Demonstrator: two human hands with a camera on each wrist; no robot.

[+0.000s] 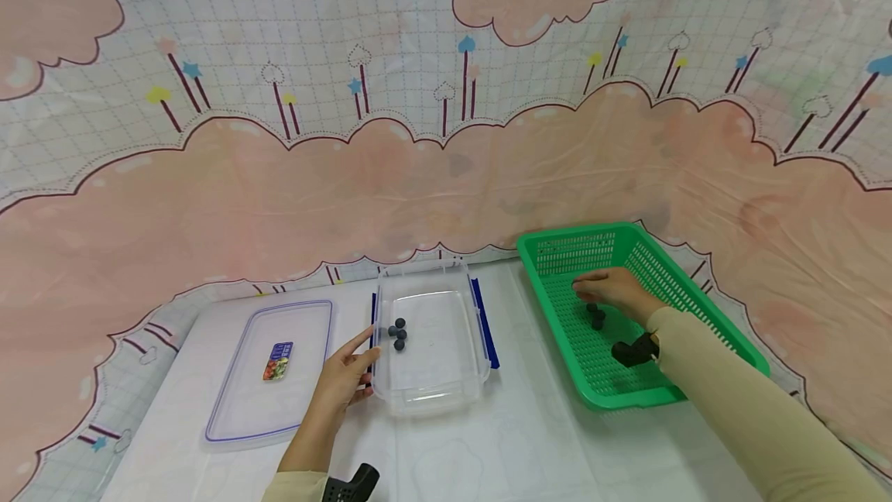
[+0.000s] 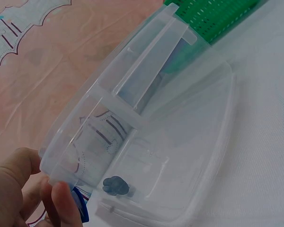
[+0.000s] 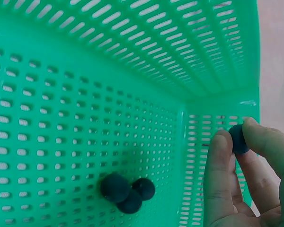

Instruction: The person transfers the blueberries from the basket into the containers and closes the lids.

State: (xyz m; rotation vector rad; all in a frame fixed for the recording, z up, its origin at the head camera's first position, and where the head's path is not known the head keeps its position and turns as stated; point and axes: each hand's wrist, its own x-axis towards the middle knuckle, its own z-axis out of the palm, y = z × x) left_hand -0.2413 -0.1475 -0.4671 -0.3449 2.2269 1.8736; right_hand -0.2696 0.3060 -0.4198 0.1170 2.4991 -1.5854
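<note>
Over the green basket [image 1: 550, 347], my right hand [image 1: 616, 293] pinches a single blueberry [image 3: 238, 139] between its thumb and fingertips. Below it, three more blueberries [image 3: 128, 193] lie together on the basket's slotted floor. My left hand [image 1: 341, 379] grips the left side of a clear plastic box [image 1: 439, 393], thumb at the rim and fingers on the outer wall near a blue latch [image 2: 80, 205]. Several blueberries [image 1: 399, 334] are clustered on the box floor close to that side.
A clear lid [image 1: 240, 401] with a blue seal and a colourful label [image 1: 278, 362] lies flat left of the box. The box's right blue latch [image 1: 485, 324] hangs outward. A patterned cloth [image 1: 418, 192] rises behind the white table [image 1: 530, 440].
</note>
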